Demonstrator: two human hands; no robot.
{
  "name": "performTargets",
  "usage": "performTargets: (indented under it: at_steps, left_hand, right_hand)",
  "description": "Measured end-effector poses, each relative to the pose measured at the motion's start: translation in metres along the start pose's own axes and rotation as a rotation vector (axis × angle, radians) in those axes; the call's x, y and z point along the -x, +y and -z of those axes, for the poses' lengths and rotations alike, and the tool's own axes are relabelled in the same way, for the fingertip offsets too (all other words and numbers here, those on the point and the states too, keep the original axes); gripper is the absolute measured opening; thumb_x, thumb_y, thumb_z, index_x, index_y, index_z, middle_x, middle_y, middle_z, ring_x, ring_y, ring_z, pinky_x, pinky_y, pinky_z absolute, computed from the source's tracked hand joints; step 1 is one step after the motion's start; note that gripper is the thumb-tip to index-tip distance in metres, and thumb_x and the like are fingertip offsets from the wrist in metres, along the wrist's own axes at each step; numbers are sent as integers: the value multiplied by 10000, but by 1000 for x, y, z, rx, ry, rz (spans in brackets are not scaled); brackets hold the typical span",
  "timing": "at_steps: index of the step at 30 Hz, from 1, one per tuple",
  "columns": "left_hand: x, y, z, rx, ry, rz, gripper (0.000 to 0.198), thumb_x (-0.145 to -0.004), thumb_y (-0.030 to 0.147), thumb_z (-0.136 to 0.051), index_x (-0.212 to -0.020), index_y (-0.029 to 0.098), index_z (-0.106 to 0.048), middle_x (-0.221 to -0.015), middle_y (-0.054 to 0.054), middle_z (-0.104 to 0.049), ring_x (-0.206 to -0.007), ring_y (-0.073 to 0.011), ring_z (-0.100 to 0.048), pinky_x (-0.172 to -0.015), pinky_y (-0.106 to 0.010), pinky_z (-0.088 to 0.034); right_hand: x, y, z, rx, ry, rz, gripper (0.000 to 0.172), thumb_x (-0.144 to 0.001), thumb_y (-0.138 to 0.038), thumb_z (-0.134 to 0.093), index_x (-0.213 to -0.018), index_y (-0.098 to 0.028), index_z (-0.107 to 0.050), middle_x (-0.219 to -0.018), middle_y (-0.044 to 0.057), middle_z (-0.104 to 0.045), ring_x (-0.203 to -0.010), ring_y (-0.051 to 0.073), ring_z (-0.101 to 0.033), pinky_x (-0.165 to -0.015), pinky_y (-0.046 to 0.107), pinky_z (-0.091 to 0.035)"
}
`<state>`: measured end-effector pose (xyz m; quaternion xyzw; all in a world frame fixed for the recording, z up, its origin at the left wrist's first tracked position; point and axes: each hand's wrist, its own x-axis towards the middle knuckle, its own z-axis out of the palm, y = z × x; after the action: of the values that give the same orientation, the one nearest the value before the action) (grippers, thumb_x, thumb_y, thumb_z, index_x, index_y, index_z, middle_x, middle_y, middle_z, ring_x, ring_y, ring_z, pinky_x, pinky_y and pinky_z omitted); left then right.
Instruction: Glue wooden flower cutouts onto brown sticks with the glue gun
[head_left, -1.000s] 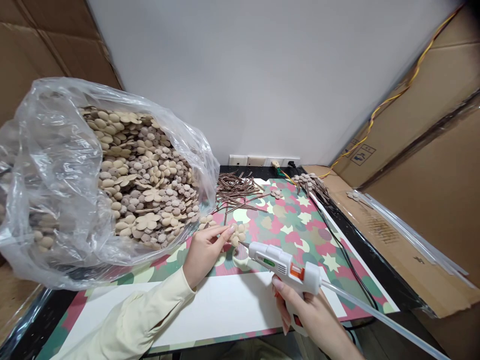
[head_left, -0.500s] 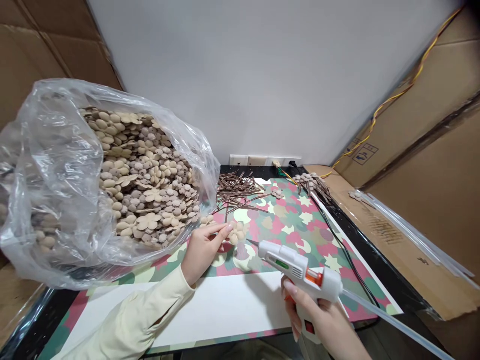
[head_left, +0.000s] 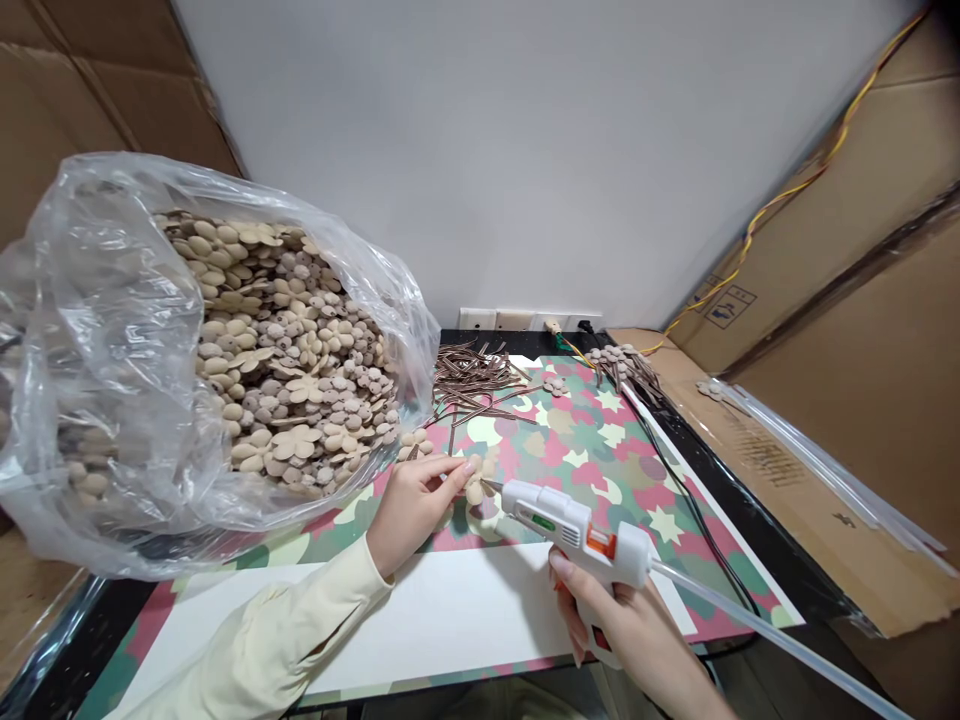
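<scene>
Between the fingertips of my left hand point(head_left: 420, 503) is a beige flower-shaped piece point(head_left: 478, 484), held just above the patterned mat. My right hand point(head_left: 616, 612) is wrapped round the handle of a white glue gun point(head_left: 574, 525). Its thin dark nozzle points left and meets the middle of the flower piece, or comes very near it. A long translucent glue stick point(head_left: 765, 625) sticks out of the gun's back end. Another beige flower piece point(head_left: 414, 443) lies on the mat behind my left hand.
At the left stands a clear plastic bag point(head_left: 120, 350) full of beige and greyish flower pieces. Brown strips point(head_left: 476, 378) lie in a heap at the back. Finished-looking stemmed flowers point(head_left: 626, 365) and a black cable point(head_left: 686, 490) are at the right, beside cardboard point(head_left: 810, 520) bearing clear glue sticks point(head_left: 810, 465).
My right hand has brought the glue gun left, so its nozzle is now at the flower piece. My left hand has shifted slightly right and tilted the piece.
</scene>
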<state>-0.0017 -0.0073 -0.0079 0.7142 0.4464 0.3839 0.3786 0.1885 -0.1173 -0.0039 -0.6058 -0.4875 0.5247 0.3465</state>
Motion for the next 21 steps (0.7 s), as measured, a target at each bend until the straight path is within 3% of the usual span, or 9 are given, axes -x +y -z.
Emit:
performTargets:
  at_steps: [9, 16, 21]
  left_hand:
    - [0, -2, 0, -15, 24, 16, 266, -827, 348, -533, -801, 168, -728, -778, -19, -720, -679, -144, -587, -651, -220, -437]
    - [-2, 1, 1, 0, 40, 45, 260, -811, 344, -547, -795, 159, -729, -731, -22, -712, -626, -141, -576, -600, -216, -440]
    - [-2, 3, 2, 44, 55, 65, 244, -803, 340, -556, -795, 173, -734, -702, -12, -711, -586, -130, -571, -557, -204, -437]
  right_hand:
    - [1, -1, 1, 38, -2, -4, 495, -823, -572, -393, -508, -192, -433, -396, -15, -439, -420, 138, -486, -520, 264, -400]
    - [2, 0, 0, 5, 28, -25, 413, -807, -553, -444, -610, -192, -466, -385, -45, -409, -398, 130, -444, -494, 256, -374]
    - [3, -2, 1, 35, 18, -31, 446, -812, -550, -436, -534, -201, -426, -386, -31, -419, -423, 140, -464, -540, 271, -386]
